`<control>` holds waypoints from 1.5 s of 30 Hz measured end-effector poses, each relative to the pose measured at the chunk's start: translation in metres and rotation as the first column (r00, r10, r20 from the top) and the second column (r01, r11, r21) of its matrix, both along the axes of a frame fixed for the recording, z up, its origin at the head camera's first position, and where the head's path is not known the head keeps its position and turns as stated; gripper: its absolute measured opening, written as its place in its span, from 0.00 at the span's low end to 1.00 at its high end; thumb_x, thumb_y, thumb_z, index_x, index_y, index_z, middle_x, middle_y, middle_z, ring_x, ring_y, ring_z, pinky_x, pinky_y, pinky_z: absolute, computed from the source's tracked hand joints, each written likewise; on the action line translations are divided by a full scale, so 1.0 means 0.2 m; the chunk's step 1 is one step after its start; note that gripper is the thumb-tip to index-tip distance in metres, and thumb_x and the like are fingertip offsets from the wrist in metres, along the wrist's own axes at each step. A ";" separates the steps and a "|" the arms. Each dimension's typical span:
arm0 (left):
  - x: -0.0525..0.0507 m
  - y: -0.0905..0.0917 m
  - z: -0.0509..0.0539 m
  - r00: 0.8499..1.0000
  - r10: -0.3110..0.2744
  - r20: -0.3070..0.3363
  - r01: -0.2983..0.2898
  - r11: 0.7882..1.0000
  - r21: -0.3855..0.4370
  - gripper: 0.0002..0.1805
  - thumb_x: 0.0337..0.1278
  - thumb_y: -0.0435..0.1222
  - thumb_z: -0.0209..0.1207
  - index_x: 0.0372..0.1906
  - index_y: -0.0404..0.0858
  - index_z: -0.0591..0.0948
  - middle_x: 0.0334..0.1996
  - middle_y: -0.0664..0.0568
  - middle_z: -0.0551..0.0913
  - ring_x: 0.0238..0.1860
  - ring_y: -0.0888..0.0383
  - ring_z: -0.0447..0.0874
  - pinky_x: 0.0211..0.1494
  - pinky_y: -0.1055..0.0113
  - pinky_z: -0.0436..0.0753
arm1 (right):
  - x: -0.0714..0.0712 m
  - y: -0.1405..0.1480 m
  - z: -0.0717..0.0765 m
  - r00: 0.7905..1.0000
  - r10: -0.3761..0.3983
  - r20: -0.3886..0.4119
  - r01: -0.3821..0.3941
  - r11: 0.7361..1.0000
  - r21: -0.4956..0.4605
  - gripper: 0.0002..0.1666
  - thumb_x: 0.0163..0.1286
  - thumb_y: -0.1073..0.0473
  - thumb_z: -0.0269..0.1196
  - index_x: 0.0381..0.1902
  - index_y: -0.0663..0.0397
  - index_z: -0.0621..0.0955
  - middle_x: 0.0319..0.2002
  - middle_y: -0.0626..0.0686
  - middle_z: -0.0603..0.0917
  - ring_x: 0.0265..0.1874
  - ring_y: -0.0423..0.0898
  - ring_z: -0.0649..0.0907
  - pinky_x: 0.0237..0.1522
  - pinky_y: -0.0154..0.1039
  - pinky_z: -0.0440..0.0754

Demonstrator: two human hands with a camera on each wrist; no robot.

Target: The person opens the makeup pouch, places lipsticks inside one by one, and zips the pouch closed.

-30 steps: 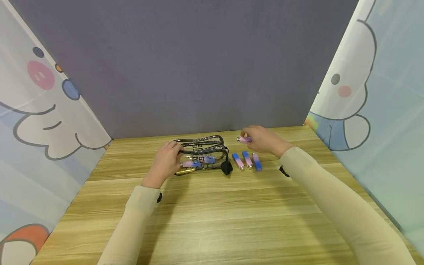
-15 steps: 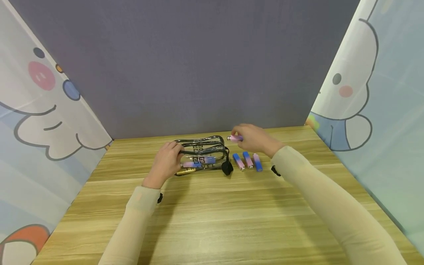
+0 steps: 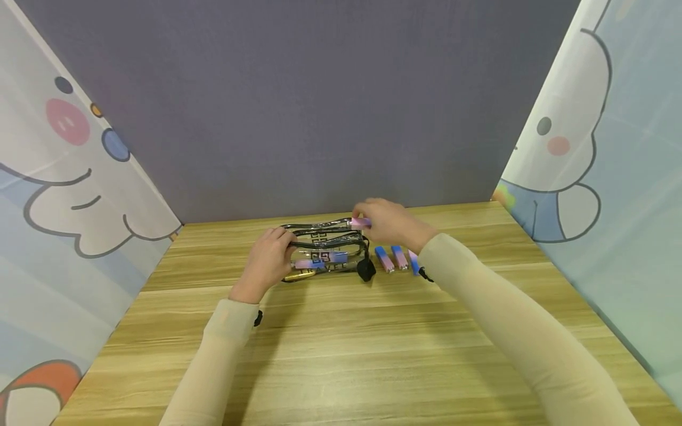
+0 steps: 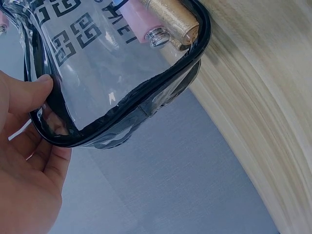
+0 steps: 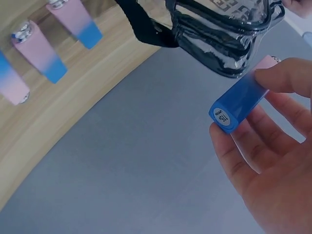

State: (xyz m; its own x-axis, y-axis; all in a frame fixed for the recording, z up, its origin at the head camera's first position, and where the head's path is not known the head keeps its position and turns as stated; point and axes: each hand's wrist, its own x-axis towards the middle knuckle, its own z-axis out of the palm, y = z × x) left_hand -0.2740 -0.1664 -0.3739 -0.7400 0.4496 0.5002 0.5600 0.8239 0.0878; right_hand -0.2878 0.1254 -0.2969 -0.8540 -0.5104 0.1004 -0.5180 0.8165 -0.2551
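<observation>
A clear travel pouch (image 3: pixel 341 240) with black piping and printed lettering stands toward the back of the table. My left hand (image 3: pixel 264 260) pinches its upper rim at the left end, thumb on one side and fingers on the other. Inside the pouch lie pink-and-blue lipstick tubes (image 4: pixel 141 22) and a gold tube (image 4: pixel 170 19). Between thumb and fingers, my right hand (image 3: pixel 391 222) holds another pink-and-blue lipstick tube (image 5: pixel 241 100) at the pouch's upper right end. Its blue base bears a round white label, and its pink end points left toward the pouch.
Three similar lipstick tubes, left (image 3: pixel 385 259), middle (image 3: pixel 399 258) and right (image 3: pixel 413 263), lie on the wooden table (image 3: pixel 341 355) right of the pouch. A black strap (image 3: pixel 365 269) hangs at the pouch's right end. A grey panel (image 3: pixel 341 118) rises behind.
My right hand has carried its lipstick tube left, from right of the pouch to the pouch's upper right end. My left hand and the pouch stay about where they were.
</observation>
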 end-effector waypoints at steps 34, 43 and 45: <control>0.00 0.00 -0.02 1.000 -0.017 -0.025 0.018 1.000 0.023 0.04 0.62 0.26 0.65 0.41 0.32 0.84 0.39 0.44 0.83 0.41 0.45 0.79 0.51 0.52 0.80 | -0.02 -0.28 -0.05 0.993 0.095 -0.067 -0.093 0.995 0.039 0.22 0.70 0.63 0.64 0.62 0.51 0.81 0.54 0.50 0.82 0.53 0.48 0.81 0.56 0.45 0.81; 0.00 0.00 -0.01 1.000 -0.021 -0.022 0.022 0.999 0.036 0.04 0.62 0.25 0.65 0.41 0.32 0.83 0.38 0.43 0.83 0.40 0.45 0.78 0.50 0.52 0.79 | -0.03 -0.34 -0.08 0.992 0.093 -0.082 -0.091 0.995 0.028 0.22 0.70 0.63 0.64 0.61 0.51 0.81 0.53 0.50 0.82 0.52 0.48 0.81 0.57 0.43 0.80; 0.00 0.00 -0.01 0.999 -0.024 -0.024 0.025 0.999 0.035 0.04 0.62 0.25 0.65 0.41 0.32 0.83 0.38 0.44 0.83 0.40 0.45 0.78 0.50 0.52 0.79 | -0.03 -0.35 -0.09 0.992 0.092 -0.082 -0.090 0.996 0.031 0.22 0.70 0.63 0.64 0.61 0.51 0.81 0.53 0.50 0.82 0.52 0.48 0.81 0.57 0.42 0.80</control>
